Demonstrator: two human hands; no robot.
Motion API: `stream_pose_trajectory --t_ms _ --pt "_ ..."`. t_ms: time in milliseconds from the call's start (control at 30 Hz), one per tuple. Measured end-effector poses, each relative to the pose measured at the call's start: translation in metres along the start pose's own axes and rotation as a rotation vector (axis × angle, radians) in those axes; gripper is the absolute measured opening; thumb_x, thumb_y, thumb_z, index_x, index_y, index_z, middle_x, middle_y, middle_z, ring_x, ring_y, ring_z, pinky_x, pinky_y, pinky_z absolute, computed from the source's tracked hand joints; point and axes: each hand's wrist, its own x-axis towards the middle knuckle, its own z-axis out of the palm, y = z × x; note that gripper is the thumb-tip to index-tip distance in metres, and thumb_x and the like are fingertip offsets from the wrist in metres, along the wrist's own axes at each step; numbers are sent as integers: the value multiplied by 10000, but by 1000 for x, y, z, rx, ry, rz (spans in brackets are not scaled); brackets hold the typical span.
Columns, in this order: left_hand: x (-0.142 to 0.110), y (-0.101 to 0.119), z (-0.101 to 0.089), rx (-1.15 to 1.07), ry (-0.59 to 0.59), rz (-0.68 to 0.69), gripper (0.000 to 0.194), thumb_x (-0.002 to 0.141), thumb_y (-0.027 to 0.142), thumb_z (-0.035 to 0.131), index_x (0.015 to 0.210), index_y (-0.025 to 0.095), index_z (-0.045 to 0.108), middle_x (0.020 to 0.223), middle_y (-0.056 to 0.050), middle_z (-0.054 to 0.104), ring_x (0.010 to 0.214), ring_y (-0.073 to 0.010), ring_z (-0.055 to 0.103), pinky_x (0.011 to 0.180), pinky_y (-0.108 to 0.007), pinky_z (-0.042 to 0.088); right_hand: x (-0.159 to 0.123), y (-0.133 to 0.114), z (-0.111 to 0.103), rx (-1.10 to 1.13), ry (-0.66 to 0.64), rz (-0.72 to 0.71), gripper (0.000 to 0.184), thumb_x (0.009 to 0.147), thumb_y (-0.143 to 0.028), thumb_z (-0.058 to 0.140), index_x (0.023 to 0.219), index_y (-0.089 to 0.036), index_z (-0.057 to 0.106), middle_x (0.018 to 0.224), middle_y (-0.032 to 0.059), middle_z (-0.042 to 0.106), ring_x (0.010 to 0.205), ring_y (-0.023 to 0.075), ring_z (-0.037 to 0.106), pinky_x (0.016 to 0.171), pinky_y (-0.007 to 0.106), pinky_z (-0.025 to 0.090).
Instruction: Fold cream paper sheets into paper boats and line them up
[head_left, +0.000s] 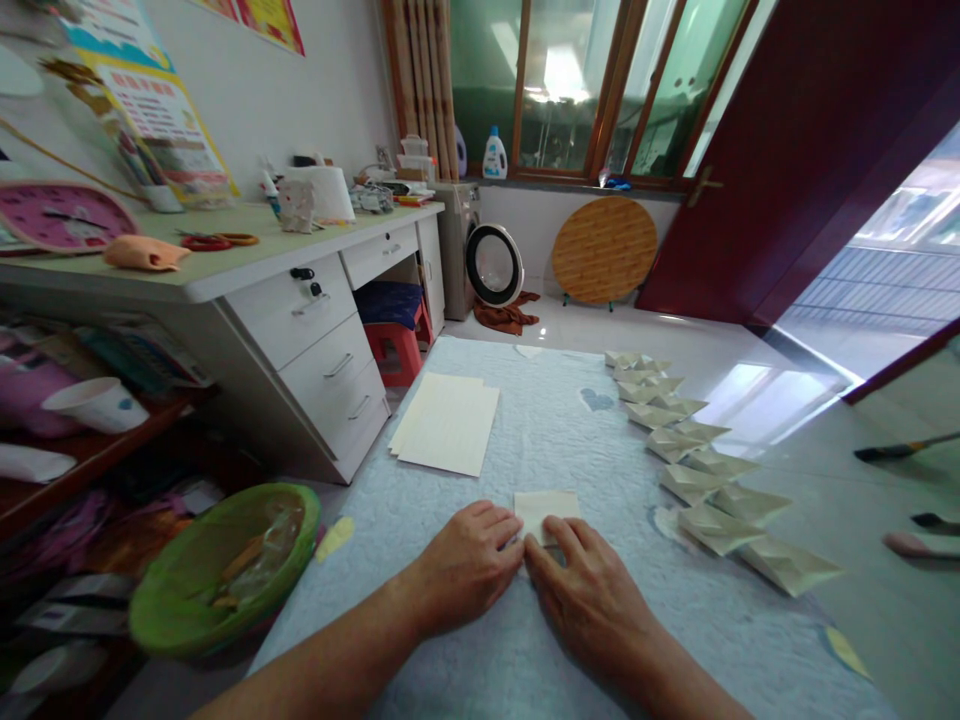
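A small folded sheet of cream paper [546,505] lies flat on the cloth-covered table [540,430] in front of me. My left hand [476,550] is at its left edge, fingers curled and pressed together on the paper. From the right, my right hand [589,572] grips the near edge, its thumb and fingertips on the paper. The two thumbs almost meet, and the fingers cover the near part of the sheet. Beyond my left hand rests a stack of cream paper sheets [450,420]. Along the right side stand folded paper boats [724,525] in two rows.
To the left, a green basket [300,560] holding plastic wrapping sits beside the table. A desk with drawers [330,365] and a red stool [401,350] stand farther back. The washing machine door [517,265] hangs open. A round wooden board [606,250] leans by the wall.
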Motion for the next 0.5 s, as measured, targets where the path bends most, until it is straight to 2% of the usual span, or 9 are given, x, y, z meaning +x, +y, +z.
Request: stream_pose_trajectory --t_ms 133,267,500 --pt "-1 4 2 13 20 -19 192 902 161 535 1073 145 620 1146 -111 683 1065 -251 639 946 -410 492 -5 -3 2 -34 9 4 326 844 -208 646 1168 -200 611 1167 132 621 1024 271 570 854 393 541" --pt "0 5 0 3 1 -20 187 898 160 550 1067 138 627 1176 -112 683 1079 -255 645 931 -408 515 -17 0 8 -92 61 6 486 827 -364 696 1266 -190 582 1279 143 612 1154 327 536 950 468 499" --pt "2 5 -5 -11 -89 -27 160 897 131 552 1040 133 623 1179 -128 678 1080 -267 647 876 -408 549 -37 17 5 -159 64 54 516 797 -401 726 1254 -195 607 1331 127 611 1156 341 553 929 477 492"
